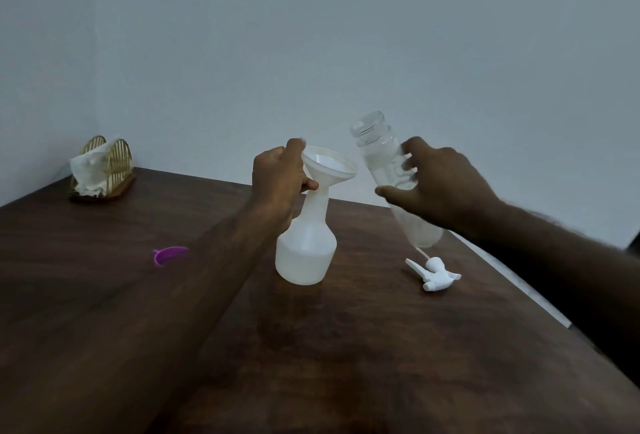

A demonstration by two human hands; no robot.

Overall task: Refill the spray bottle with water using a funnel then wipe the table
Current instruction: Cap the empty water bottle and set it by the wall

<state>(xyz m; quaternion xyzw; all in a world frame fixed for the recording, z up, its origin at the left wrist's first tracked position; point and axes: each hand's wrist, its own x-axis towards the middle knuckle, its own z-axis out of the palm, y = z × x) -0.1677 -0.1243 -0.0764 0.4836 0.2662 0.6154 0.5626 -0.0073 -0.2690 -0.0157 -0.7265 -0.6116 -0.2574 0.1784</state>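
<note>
White spray bottle (306, 253) stands mid-table (104, 295), funnel (330, 164) seated in its neck.
Left hand (277, 177): grip clamped on funnel and neck. Right hand (440, 184): grip curled round tilted clear water bottle (384, 160), mouth uncapped, beside funnel. Trigger head (434, 272) lies nearby.

A gold wire napkin holder (102, 167) stands near a purple cap (169, 255).

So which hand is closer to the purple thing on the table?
Left. The left hand grips the funnel, right of the purple thing. The right hand holds the clear bottle, farther right.
</note>
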